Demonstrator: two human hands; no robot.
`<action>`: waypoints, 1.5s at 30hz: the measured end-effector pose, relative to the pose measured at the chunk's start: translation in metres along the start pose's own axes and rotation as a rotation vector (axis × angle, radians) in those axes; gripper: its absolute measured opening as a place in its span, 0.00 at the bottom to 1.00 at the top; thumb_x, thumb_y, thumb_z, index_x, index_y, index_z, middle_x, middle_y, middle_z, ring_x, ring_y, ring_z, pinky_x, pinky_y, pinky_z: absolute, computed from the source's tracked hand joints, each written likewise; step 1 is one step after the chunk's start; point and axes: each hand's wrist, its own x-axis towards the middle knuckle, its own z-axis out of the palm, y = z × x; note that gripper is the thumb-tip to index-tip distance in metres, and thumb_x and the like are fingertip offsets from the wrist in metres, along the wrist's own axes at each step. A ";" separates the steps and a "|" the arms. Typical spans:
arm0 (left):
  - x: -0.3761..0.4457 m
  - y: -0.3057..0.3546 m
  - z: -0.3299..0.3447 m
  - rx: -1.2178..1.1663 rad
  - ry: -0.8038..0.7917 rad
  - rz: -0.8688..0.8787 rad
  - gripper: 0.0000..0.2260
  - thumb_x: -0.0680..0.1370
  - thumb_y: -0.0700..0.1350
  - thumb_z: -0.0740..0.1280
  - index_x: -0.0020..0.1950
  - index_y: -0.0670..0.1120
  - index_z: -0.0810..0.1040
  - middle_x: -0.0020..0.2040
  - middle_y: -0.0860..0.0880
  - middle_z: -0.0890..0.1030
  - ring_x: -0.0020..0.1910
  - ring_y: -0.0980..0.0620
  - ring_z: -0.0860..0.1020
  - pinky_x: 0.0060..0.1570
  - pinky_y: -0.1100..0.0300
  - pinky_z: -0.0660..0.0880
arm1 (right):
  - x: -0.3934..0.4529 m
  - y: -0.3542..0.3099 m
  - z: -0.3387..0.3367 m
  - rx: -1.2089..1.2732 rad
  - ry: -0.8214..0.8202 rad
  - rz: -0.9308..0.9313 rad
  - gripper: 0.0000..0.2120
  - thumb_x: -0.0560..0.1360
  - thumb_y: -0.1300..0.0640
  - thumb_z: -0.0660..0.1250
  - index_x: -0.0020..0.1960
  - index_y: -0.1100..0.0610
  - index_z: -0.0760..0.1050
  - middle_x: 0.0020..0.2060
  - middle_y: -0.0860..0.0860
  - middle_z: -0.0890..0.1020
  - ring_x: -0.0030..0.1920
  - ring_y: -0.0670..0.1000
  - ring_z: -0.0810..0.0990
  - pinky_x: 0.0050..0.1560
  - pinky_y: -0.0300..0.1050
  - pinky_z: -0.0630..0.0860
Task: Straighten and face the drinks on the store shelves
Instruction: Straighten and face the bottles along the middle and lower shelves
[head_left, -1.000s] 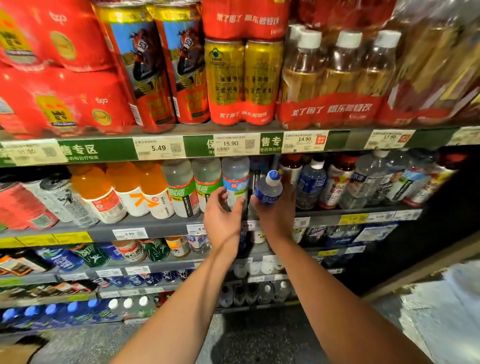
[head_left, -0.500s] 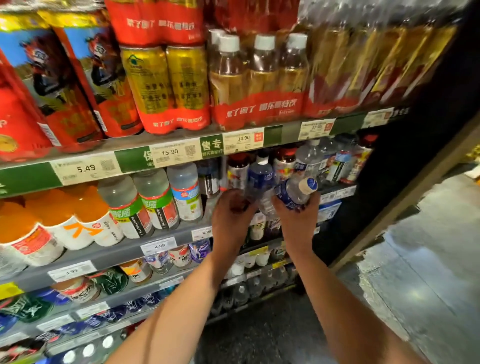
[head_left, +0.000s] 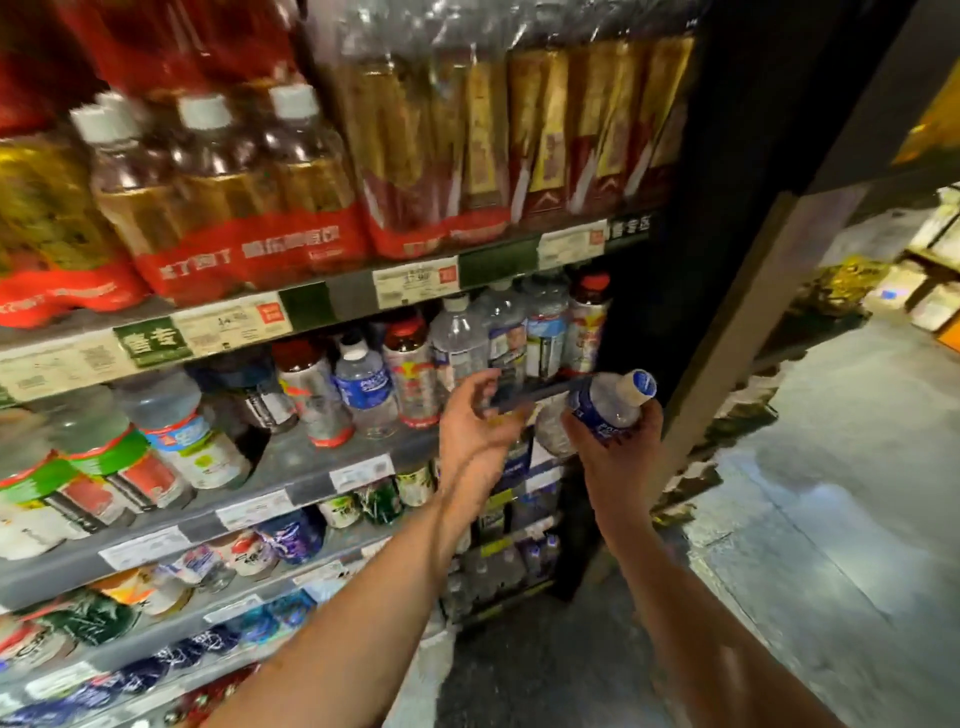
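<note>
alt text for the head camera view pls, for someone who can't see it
A person's right hand grips a blue-labelled, white-capped bottle, tilted, in front of a store shelf of drinks. The left hand hovers open beside it, holding nothing. Shrink-wrapped bottle packs fill the shelf above.

**Location: retail shop, drinks aisle**

The setting is a shop. Tiered grey metal shelves (head_left: 291, 467) carry rows of clear plastic drink bottles (head_left: 363, 387). Shrink-wrapped multipacks of amber tea bottles (head_left: 228, 208) occupy the upper tier. White paper price labels (head_left: 415, 278) and green printed strips (head_left: 150, 340) line each shelf edge. A polished grey floor (head_left: 810, 519) borders the unit.
</note>
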 end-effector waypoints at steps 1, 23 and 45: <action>0.004 0.006 0.015 0.035 -0.001 0.027 0.20 0.71 0.44 0.79 0.59 0.53 0.76 0.57 0.49 0.80 0.54 0.50 0.81 0.52 0.57 0.80 | 0.010 0.004 -0.010 0.002 -0.021 -0.001 0.29 0.67 0.56 0.80 0.61 0.43 0.69 0.56 0.48 0.81 0.57 0.50 0.81 0.58 0.48 0.78; 0.056 0.022 0.133 0.402 0.399 0.097 0.29 0.75 0.46 0.75 0.73 0.44 0.69 0.66 0.47 0.74 0.62 0.55 0.74 0.61 0.60 0.73 | 0.079 0.033 -0.087 0.023 -0.309 0.099 0.31 0.65 0.57 0.81 0.64 0.49 0.72 0.54 0.41 0.82 0.55 0.42 0.82 0.54 0.39 0.79; 0.072 0.049 0.127 0.662 0.305 0.174 0.28 0.71 0.53 0.77 0.67 0.45 0.73 0.64 0.44 0.69 0.53 0.41 0.79 0.46 0.49 0.78 | 0.071 0.046 -0.084 0.062 -0.417 0.170 0.31 0.66 0.59 0.81 0.64 0.52 0.71 0.53 0.45 0.84 0.52 0.43 0.83 0.54 0.37 0.79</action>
